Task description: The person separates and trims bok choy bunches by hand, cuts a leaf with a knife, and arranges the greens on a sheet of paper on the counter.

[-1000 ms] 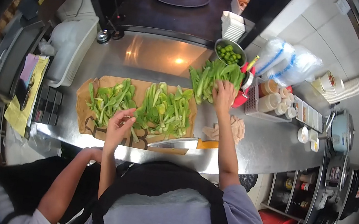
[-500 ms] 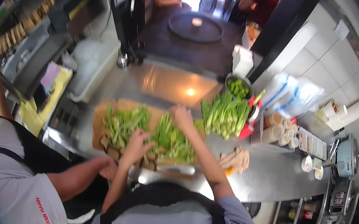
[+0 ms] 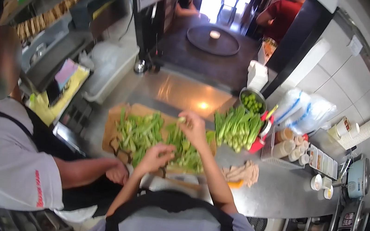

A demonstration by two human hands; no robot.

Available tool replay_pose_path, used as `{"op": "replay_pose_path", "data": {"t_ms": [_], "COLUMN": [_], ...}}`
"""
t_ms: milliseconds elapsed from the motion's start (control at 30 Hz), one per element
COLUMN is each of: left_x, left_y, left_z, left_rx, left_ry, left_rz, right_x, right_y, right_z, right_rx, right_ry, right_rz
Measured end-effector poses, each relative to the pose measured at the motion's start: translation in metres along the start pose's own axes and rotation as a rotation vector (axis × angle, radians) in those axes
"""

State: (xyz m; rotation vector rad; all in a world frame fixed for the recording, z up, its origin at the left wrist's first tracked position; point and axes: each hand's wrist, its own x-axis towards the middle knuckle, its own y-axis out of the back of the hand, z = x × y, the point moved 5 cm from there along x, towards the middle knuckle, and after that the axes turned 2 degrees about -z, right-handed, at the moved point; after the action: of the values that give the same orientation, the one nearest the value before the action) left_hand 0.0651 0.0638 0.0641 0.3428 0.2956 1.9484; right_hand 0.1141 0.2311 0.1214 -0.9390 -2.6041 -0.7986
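Note:
A brown board bears two heaps of cut leafy greens, a left heap and a right heap. Over the right heap, my right hand pinches a small pale green vegetable piece between its fingertips. My left hand hovers above the front of the board, between the heaps, fingers partly bent and apart, with nothing visible in them. Right of the board lies a bunch of whole leafy greens. A pale flat strip at the board's front edge is too unclear to name.
A co-worker stands close on my left, one hand near the board. Behind the greens is a bowl of green pieces. A crumpled cloth, a basket of bottles and a condiment tray are on the right.
My right hand has lifted off the right heap with a small piece in its fingertips. My left hand has moved right, its fingers less spread. The co-worker has leaned back, and the view has shifted.

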Motion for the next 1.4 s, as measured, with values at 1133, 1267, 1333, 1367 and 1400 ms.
{"op": "replay_pose_path", "data": {"t_ms": [1133,1267,1333,1367,1400], "left_x": [-0.017,-0.025,-0.03,-0.033,-0.036], "left_y": [0.041,0.051,0.053,0.054,0.053], "left_z": [-0.029,-0.017,-0.028,-0.032,-0.034], "left_rx": [-0.613,-0.551,-0.537,-0.53,-0.57], "left_ry": [0.086,0.008,-0.017,-0.023,-0.001], "left_rz": [0.655,0.773,0.815,0.84,0.843], "right_x": [-0.058,-0.057,-0.059,-0.061,-0.064], "right_y": [-0.097,-0.126,-0.143,-0.148,-0.152], "right_z": [0.02,0.026,0.032,0.036,0.037], "right_rx": [1.048,1.433,1.569,1.613,1.655], "right_ry": [-0.567,-0.824,-0.922,-0.946,-0.973], "right_rz": [-0.065,-0.06,-0.119,-0.134,-0.152]}}
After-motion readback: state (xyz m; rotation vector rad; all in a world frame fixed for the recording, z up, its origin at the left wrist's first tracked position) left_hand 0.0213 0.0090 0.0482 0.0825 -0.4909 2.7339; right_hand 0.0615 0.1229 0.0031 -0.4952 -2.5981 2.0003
